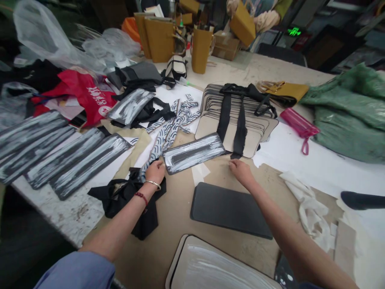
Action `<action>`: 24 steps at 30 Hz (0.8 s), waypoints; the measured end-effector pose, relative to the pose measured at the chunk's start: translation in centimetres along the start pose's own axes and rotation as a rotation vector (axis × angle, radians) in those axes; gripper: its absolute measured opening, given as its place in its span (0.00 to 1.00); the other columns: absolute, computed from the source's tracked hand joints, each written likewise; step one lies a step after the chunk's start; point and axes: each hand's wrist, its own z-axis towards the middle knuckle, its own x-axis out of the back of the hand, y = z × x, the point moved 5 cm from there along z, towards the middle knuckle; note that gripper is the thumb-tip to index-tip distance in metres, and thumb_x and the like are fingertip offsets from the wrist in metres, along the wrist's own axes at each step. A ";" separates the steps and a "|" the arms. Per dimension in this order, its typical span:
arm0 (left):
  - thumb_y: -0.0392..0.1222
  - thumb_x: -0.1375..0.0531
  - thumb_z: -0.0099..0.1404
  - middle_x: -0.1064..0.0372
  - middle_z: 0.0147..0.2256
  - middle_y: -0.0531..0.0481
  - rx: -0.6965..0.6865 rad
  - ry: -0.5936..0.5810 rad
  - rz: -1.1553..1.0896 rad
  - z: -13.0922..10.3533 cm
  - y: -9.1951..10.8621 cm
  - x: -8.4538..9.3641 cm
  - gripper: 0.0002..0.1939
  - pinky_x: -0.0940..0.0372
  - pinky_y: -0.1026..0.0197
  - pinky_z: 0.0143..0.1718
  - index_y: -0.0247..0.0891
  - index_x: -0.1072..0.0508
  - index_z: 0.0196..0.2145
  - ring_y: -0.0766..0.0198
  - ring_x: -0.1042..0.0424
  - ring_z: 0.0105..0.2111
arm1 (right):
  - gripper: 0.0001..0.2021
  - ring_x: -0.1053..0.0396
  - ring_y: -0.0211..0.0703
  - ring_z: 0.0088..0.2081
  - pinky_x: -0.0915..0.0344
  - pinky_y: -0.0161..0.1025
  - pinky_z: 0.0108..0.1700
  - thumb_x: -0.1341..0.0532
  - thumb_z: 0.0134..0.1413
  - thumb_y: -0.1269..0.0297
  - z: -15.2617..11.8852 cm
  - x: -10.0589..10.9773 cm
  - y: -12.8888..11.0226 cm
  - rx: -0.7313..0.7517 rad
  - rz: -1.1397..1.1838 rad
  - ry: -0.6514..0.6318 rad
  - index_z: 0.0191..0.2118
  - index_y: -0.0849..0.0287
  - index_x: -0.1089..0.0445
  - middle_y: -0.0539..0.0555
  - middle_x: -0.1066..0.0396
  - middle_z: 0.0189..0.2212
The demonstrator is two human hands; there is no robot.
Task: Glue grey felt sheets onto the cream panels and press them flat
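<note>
A dark rectangular panel (194,153) smeared with white, glue-like streaks lies slanted between my two hands. My left hand (155,171) is closed at the panel's left end, with its fingertips against the edge. My right hand (240,168) is pinched just off the panel's right end, close to the lower end of a black fabric strip (240,134); whatever is between those fingers is too small to make out. Black cloth (128,202) is bunched under my left wrist. Below the streaked panel, a plain dark panel (231,209) rests on the brown board (150,257).
Tan panels (207,127) are stacked beyond my hands. More streaked panels (90,166) lie at left, near patterned strips (164,138). A pink pouch (297,122) and green sack (351,116) are at right. Across the table, another person's hands (266,20) handle a mustard bag (243,25).
</note>
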 end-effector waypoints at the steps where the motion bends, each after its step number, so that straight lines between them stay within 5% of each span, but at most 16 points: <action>1: 0.40 0.46 0.54 0.29 0.27 0.49 -0.010 0.002 -0.006 -0.1 0.3 0.1 0.14 0.36 0.61 0.33 0.34 0.29 0.38 0.61 0.29 0.30 | 0.14 0.33 0.47 0.43 0.41 0.36 0.44 0.51 0.56 0.68 0.2 0.0 -0.3 0.002 -0.005 0.007 0.43 0.63 0.31 0.59 0.29 0.41; 7: 0.44 0.46 0.55 0.32 0.29 0.48 -0.187 -0.008 -0.067 -4.4 1.8 1.2 0.17 0.35 0.59 0.34 0.33 0.33 0.40 0.62 0.31 0.29 | 0.14 0.34 0.45 0.44 0.41 0.36 0.44 0.50 0.57 0.65 -1.4 2.1 0.0 0.032 -0.077 0.004 0.45 0.61 0.33 0.58 0.31 0.43; 11: 0.47 0.47 0.58 0.34 0.36 0.45 -0.534 -0.149 -0.024 -10.8 3.0 -0.4 0.16 0.36 0.56 0.41 0.35 0.33 0.40 0.60 0.32 0.36 | 0.16 0.36 0.50 0.46 0.41 0.40 0.44 0.49 0.57 0.60 -8.6 4.1 4.8 -0.045 -0.343 -0.012 0.46 0.63 0.34 0.62 0.33 0.43; 14: 0.50 0.46 0.58 0.37 0.45 0.39 -0.671 -0.208 0.108 -14.7 3.5 -2.2 0.23 0.40 0.51 0.48 0.33 0.36 0.47 0.54 0.37 0.46 | 0.17 0.34 0.50 0.42 0.40 0.41 0.41 0.52 0.59 0.58 -14.6 3.4 8.4 -0.192 -0.443 -0.113 0.44 0.65 0.33 0.64 0.32 0.40; 18: 0.50 0.46 0.59 0.42 0.52 0.37 -0.703 -0.272 0.318 -17.1 3.6 -4.3 0.25 0.44 0.47 0.51 0.33 0.38 0.50 0.48 0.44 0.52 | 0.18 0.34 0.49 0.40 0.41 0.39 0.39 0.53 0.60 0.58 -18.9 0.6 9.7 -0.268 -0.395 -0.179 0.46 0.66 0.36 0.63 0.32 0.38; 24: 0.45 0.49 0.61 0.44 0.54 0.35 -0.633 -0.283 0.455 -18.1 4.0 -4.9 0.25 0.46 0.47 0.52 0.28 0.42 0.54 0.48 0.45 0.53 | 0.19 0.37 0.52 0.42 0.44 0.41 0.43 0.49 0.57 0.58 -19.7 -1.2 10.0 -0.277 -0.276 0.017 0.48 0.69 0.38 0.65 0.33 0.39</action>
